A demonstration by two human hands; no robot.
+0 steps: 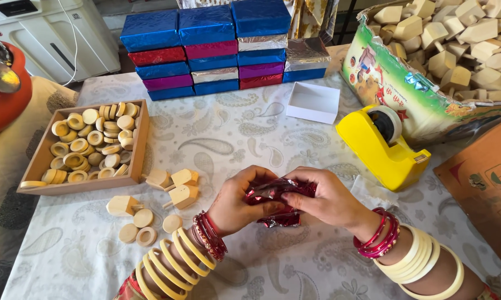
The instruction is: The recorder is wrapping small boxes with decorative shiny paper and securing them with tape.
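My left hand (236, 201) and my right hand (328, 199) meet over the patterned tablecloth (234, 128), both gripping a small package wrapped in shiny red foil (275, 194). The foil is crumpled around the package and its loose end hangs below my fingers. Both wrists carry red and cream bangles. Just left of my left hand lie a few wooden spinning tops (178, 186) and some loose wooden rings (142, 228).
A wooden tray (39, 161) of wooden rings sits at left. Stacked foil-wrapped boxes (217, 47) stand at the back, with an open white box (313, 101) before them. A yellow tape dispenser (381, 147) and a carton of wooden pieces (456, 50) are at right.
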